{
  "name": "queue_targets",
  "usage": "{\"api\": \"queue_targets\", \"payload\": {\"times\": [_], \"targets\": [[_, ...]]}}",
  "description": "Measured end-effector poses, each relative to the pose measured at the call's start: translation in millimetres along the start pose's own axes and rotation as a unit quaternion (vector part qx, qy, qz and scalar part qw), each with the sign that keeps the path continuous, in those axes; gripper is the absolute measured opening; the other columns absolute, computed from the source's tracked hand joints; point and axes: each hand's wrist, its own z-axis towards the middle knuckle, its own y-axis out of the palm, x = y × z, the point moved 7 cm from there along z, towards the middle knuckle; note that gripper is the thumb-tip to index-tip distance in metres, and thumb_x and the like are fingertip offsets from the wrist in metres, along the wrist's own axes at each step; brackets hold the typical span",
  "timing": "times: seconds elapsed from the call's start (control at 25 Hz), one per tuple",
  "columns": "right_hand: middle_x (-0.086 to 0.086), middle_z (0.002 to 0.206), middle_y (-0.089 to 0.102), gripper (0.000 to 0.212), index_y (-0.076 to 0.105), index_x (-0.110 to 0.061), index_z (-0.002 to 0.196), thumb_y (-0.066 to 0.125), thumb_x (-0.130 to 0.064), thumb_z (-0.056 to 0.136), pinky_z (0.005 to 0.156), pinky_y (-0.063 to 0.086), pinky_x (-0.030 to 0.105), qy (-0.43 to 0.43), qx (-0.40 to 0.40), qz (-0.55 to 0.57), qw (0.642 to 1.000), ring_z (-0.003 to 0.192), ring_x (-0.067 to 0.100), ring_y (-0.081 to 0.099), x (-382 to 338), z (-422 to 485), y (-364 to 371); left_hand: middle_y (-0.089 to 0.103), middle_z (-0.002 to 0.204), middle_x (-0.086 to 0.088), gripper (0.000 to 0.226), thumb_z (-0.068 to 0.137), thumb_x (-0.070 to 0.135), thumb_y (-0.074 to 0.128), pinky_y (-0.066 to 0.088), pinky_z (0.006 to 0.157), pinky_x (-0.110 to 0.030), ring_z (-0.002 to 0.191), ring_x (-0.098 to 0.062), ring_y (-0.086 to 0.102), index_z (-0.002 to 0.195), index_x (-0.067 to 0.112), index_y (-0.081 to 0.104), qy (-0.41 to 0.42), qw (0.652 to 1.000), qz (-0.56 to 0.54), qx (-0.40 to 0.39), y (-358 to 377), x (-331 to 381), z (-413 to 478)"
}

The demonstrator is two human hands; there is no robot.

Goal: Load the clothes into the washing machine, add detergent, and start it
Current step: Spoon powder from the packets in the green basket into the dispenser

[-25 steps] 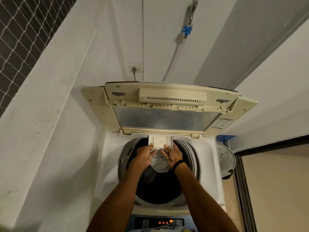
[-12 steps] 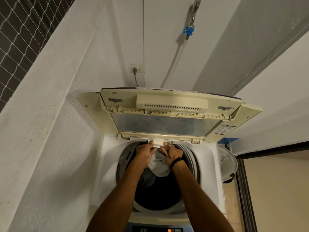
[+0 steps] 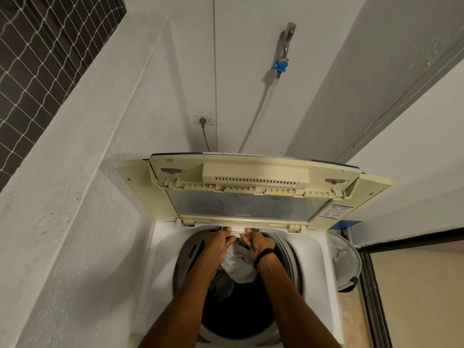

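A home laundry corner: a top-loading washing machine (image 3: 164, 259) stands under a wall tap (image 3: 286, 43) and socket (image 3: 206, 119).

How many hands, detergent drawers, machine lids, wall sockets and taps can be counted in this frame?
Hands: 2 (left hand, right hand)
detergent drawer: 1
lid: 1
wall socket: 1
tap: 1
Total: 6

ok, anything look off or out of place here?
Minor only. A white garment is bunched high at the back of the drum, right under the detergent drawer that the left hand and right hand pinch. Dark specks dot the left wall. No spill visible.
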Motion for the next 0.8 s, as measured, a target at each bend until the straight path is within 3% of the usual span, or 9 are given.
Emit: {"api": "queue_targets", "payload": {"times": [0.12,0.24,0.28,0.4,0.48,0.64,0.8], "targets": [[0.025,0.126,0.060,0.031,0.046,0.015,0.127,0.039,0.000,0.101,0.087,0.053,0.052,0.016,-0.005,0.017,1.000,0.117,0.044,0.057,2.0,2.6,-2.9,0.062,0.126,-0.020,0.034,0.092,0.004,0.063,0.061,0.073,-0.028,0.117,-0.031,0.062,0.124,-0.009,0.058,0.003,1.000,-0.001,-0.003,-0.1,0.1,-3.3],[0.021,0.097,0.065,0.030,0.045,0.016,0.126,0.042,0.011,0.096,0.073,0.060,0.049,0.007,-0.006,0.027,1.000,0.087,0.036,0.065,3.8,4.1,-5.7,0.064,0.121,-0.021,0.031,0.094,0.005,0.061,0.062,0.074,-0.027,0.116,-0.032,0.063,0.121,-0.011,0.058,0.003,1.000,-0.006,-0.003,-0.2,0.1,-7.5],[0.020,0.091,0.065,0.029,0.047,0.017,0.122,0.045,0.015,0.093,0.076,0.059,0.050,-0.001,-0.004,0.018,1.000,0.083,0.034,0.065,4.6,4.9,-6.7,0.063,0.120,-0.023,0.030,0.095,0.003,0.059,0.061,0.076,-0.027,0.116,-0.031,0.062,0.120,-0.013,0.058,0.004,1.000,-0.006,-0.006,-1.2,-1.2,-7.5],[0.020,0.094,0.067,0.027,0.053,0.019,0.116,0.052,0.017,0.089,0.094,0.052,0.051,-0.020,-0.006,0.005,1.000,0.082,0.031,0.066,6.1,7.6,-8.3,0.061,0.122,-0.027,0.028,0.095,-0.002,0.056,0.061,0.079,-0.029,0.117,-0.035,0.061,0.118,-0.018,0.056,0.011,1.000,-0.009,-0.005,-1.7,-4.0,-8.8],[0.022,0.100,0.068,0.023,0.056,0.019,0.111,0.056,0.015,0.088,0.091,0.055,0.050,-0.023,-0.007,-0.003,1.000,0.080,0.029,0.067,5.7,7.2,-8.2,0.061,0.125,-0.028,0.027,0.095,-0.001,0.057,0.060,0.082,-0.033,0.118,-0.037,0.061,0.117,-0.017,0.058,0.017,1.000,-0.016,0.002,-1.6,-5.2,-9.5],[0.019,0.088,0.069,0.002,0.063,0.012,0.088,0.061,0.010,0.088,0.094,0.053,0.048,-0.034,-0.013,-0.025,0.999,0.078,0.028,0.067,5.9,7.5,-8.5,0.062,0.125,-0.028,0.023,0.094,-0.001,0.057,0.060,0.081,-0.033,0.115,-0.036,0.063,0.113,-0.013,0.060,0.024,0.999,-0.026,0.018,0.9,-4.6,-14.9],[0.021,0.099,0.069,0.011,0.061,0.013,0.098,0.061,0.012,0.087,0.097,0.051,0.051,-0.026,-0.016,-0.026,0.999,0.084,0.030,0.068,8.2,11.7,-11.2,0.063,0.114,-0.025,0.022,0.094,-0.003,0.055,0.060,0.075,-0.027,0.100,-0.028,0.063,0.113,-0.014,0.059,0.029,0.999,-0.013,0.028,3.8,-1.1,-20.5]]}}
